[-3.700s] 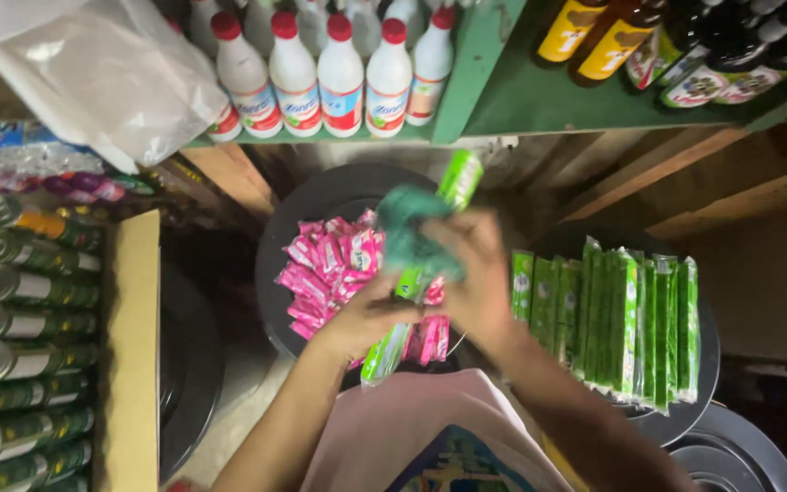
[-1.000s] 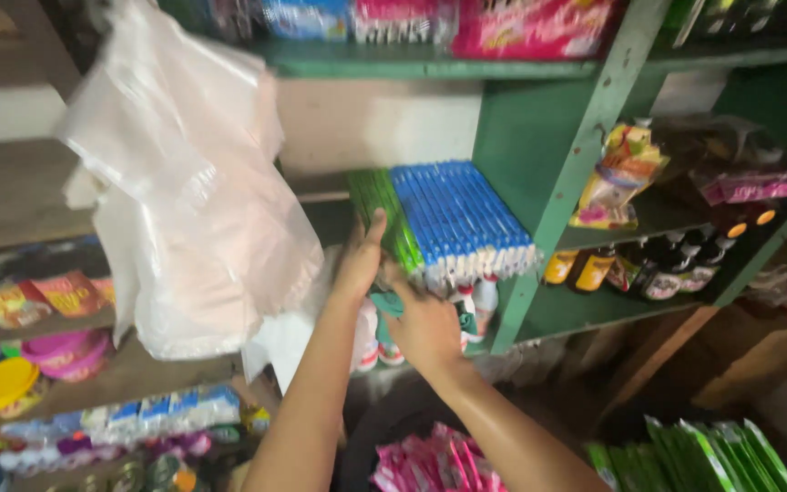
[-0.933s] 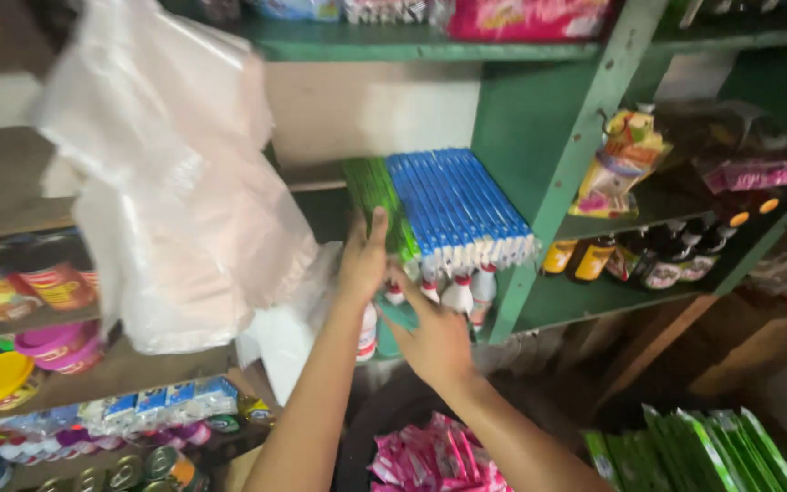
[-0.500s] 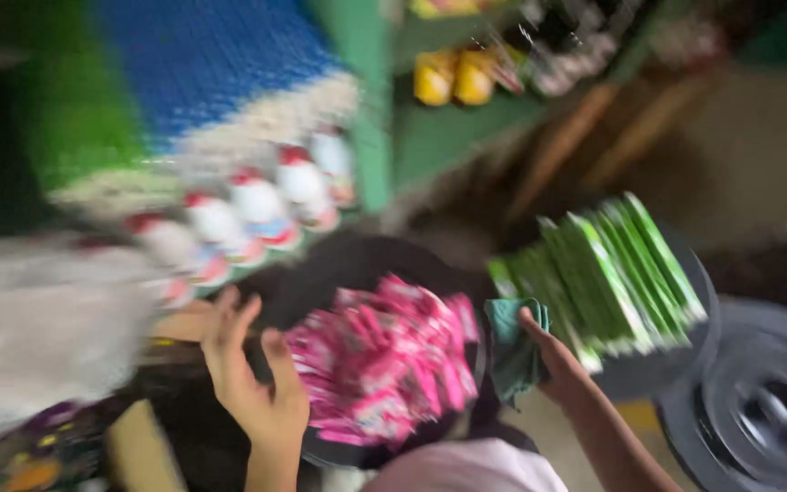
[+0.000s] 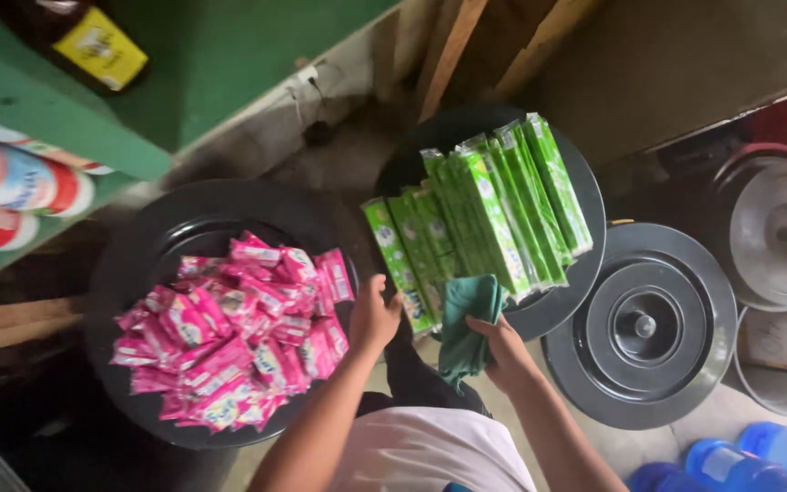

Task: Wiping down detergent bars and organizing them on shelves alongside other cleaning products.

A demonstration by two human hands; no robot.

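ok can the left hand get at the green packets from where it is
Probably yes. The left hand already sits at the near end of the green packets, with nothing between them. The right hand, holding a teal cloth, is beside them but not blocking.

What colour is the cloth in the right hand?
Teal green cloth, gripped by the right hand; head view.

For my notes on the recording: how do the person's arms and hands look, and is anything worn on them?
Both forearms are bare, with no sleeves visible. The left hand and right hand show no gloves, rings or watch. A white garment covers the body below.
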